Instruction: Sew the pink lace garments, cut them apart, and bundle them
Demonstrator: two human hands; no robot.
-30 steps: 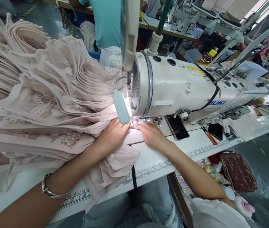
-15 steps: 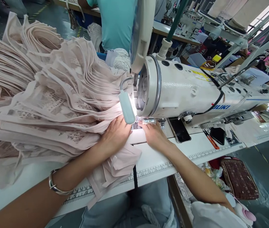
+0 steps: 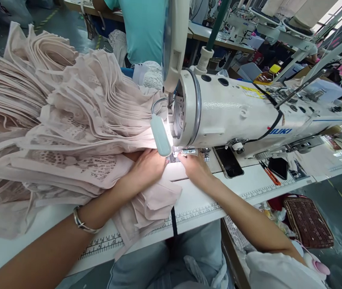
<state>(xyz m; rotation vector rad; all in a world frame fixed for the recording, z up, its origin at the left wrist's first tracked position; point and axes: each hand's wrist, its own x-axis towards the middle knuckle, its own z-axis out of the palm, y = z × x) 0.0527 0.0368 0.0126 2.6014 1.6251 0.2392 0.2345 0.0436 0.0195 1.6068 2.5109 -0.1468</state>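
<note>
A heap of pale pink lace-trimmed garments (image 3: 98, 116) covers the left of the sewing machine table. My left hand (image 3: 148, 168) is closed on the pale pink fabric (image 3: 155, 200) beside the needle area; its fingertips are partly hidden by the lamp and cloth. To the right of the presser foot (image 3: 175, 155), my right hand (image 3: 195, 167) has thumb and fingers drawn together, and what they pinch is too small to make out. The white sewing machine (image 3: 225, 110) reaches over both hands. A small lit lamp (image 3: 161, 135) hangs in front of the needle.
A phone (image 3: 228, 161) lies under the machine arm. Orange-handled snips (image 3: 270, 174) and a dark flat object (image 3: 278, 167) lie farther right. A printed ruler (image 3: 197, 216) runs along the table edge. A person in a teal shirt (image 3: 142, 30) is across the table.
My left hand has turned slightly, its fingers now further beneath the garment edge. Garment folds beside its wrist have shifted. My right hand stays by the presser foot. The view has moved slightly.
</note>
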